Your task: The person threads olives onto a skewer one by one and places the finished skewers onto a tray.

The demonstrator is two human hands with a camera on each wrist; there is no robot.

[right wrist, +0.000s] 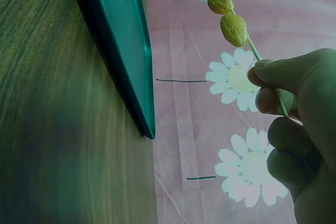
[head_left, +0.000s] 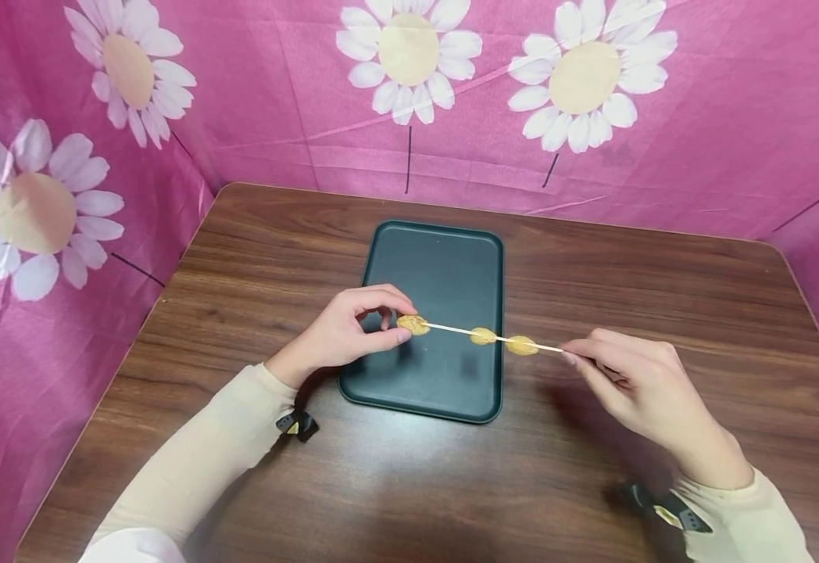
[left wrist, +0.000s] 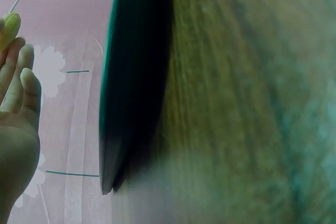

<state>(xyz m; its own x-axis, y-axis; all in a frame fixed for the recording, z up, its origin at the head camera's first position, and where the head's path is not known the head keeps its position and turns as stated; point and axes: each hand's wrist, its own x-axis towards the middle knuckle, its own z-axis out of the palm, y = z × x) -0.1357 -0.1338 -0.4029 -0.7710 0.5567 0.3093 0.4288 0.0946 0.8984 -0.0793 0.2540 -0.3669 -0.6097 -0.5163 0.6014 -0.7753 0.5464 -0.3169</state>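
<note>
A thin pale wooden skewer [head_left: 449,328] runs nearly level above the dark green tray [head_left: 434,270], its right end past the tray's edge. Between thumb and fingertips, my left hand [head_left: 346,327] pinches a wrinkled yellow dried fruit [head_left: 413,324] at the skewer's left end. Farther right, two similar fruits [head_left: 483,336] are threaded on it, a short gap apart. My right hand [head_left: 641,383] pinches the bare right end of the skewer; the right wrist view shows the thumb [right wrist: 283,72] and index finger gripping it. Part of the left hand [left wrist: 18,145] is cut off in the left wrist view.
The tray lies on a brown wood-grain table [head_left: 276,250], under the hands. A pink cloth [head_left: 262,86] with white daisies hangs behind and beside the table. Dark straps with small devices [head_left: 297,424] sit at both sleeve cuffs.
</note>
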